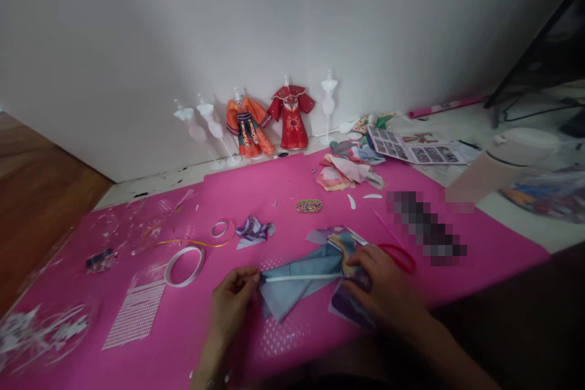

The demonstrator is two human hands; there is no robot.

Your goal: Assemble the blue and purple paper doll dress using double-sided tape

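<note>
Blue cloth [307,263] is lying on the pink mat [256,192], white strip [304,278] running along it. Left hand [235,292] is pinching the cloth's left end; right hand [382,277] is touching its right end, can't tell if clamped. White ring [201,263] is lying farther left.

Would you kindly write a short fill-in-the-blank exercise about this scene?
1. A narrow ____ strip lies along the blue fabric between the left hand and right hand.
2. Seen from the camera, the red dress stands to the ____ of the orange robe.
3. In all, ____ bare white mannequins are standing.

Missing words: white; right; three.
</note>
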